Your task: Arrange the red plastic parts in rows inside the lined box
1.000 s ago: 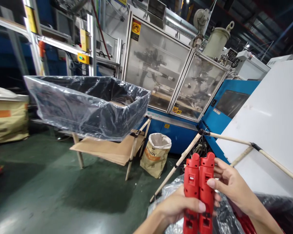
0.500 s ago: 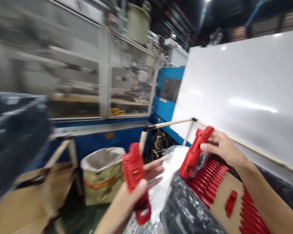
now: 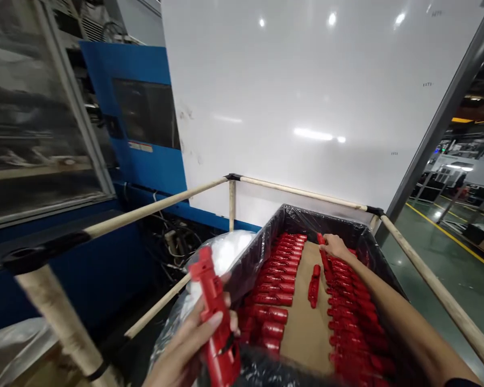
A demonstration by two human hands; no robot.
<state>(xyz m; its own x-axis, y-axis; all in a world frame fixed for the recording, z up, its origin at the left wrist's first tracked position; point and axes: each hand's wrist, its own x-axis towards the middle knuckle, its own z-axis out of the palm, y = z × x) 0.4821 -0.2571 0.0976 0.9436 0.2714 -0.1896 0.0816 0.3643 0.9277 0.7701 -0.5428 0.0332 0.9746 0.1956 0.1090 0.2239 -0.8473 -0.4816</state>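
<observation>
Red part (image 3: 214, 322): clamped upright in my left hand (image 3: 185, 349), just outside the box.
Box (image 3: 266, 244): two rows of red parts already laid, cardboard strip between mostly bare.
Right hand (image 3: 335, 247): fingers closed on a part at the far row's end.

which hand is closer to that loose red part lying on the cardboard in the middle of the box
Right. The right hand is inside the box, just past the loose red part; the left hand is outside the box's near-left corner, gripping another red part.
</observation>
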